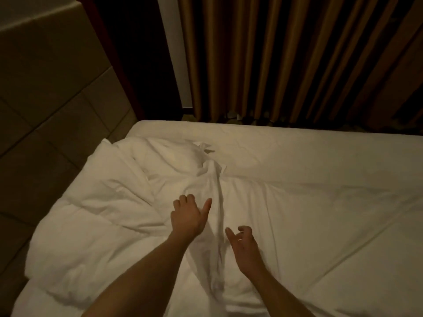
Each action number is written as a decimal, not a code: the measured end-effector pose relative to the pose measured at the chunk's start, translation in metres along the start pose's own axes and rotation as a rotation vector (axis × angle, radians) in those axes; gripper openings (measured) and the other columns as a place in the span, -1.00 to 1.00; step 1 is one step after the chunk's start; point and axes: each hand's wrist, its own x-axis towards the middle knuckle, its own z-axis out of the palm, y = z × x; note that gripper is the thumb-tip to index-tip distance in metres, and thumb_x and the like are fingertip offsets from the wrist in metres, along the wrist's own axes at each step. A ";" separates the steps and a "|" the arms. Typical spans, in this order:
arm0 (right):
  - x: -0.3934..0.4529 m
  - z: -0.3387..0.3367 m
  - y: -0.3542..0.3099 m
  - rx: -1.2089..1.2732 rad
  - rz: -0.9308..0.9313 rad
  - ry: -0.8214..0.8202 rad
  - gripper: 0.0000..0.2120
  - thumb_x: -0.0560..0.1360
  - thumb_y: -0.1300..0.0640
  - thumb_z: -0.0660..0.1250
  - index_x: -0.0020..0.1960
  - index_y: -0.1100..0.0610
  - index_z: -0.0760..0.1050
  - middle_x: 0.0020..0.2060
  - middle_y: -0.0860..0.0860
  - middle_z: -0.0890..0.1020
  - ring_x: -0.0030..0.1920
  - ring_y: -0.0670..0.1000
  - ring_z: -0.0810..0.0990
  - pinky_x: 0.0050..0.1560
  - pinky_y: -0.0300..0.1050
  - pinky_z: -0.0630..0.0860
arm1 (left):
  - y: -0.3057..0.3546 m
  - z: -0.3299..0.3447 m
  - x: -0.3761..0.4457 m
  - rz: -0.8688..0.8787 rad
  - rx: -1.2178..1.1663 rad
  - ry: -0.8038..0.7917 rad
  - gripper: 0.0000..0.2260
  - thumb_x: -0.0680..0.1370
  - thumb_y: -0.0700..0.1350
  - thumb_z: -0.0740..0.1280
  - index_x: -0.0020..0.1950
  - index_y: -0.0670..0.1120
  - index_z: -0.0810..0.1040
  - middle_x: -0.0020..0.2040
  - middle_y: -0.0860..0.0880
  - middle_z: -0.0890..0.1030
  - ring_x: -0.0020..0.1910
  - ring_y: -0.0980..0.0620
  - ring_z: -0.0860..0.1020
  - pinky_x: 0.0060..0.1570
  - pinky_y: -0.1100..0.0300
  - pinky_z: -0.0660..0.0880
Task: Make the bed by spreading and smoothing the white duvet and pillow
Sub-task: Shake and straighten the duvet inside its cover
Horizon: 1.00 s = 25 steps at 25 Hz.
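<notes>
A white duvet [297, 225] covers most of the bed, flat on the right and bunched into thick folds on the left [96, 216]. A raised ridge of fabric [216, 202] runs down the middle between my hands. My left hand [188, 217] lies palm down on the crumpled part just left of the ridge, fingers spread. My right hand [242, 242] hovers just right of the ridge with fingers curled and holds nothing. A puffy white pillow [169, 156] sits behind the folds near the headboard side, partly buried by the duvet.
A padded tan headboard wall [45, 99] rises on the left. Brown pleated curtains [297, 60] hang beyond the far bed edge, with a dark narrow gap of floor [229, 116] below them. The white sheet [274, 136] shows bare along the far side.
</notes>
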 end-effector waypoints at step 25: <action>0.176 0.144 -0.168 -0.043 0.021 0.340 -0.41 0.44 -0.47 -0.04 0.13 0.00 0.27 0.05 0.05 0.63 0.07 0.14 0.63 0.01 -0.06 0.49 | -0.041 -0.022 0.314 0.540 0.164 -0.109 -0.24 0.59 0.37 -0.22 -0.09 -0.03 0.67 -0.13 -0.08 0.69 -0.08 -0.11 0.65 -0.07 0.09 0.46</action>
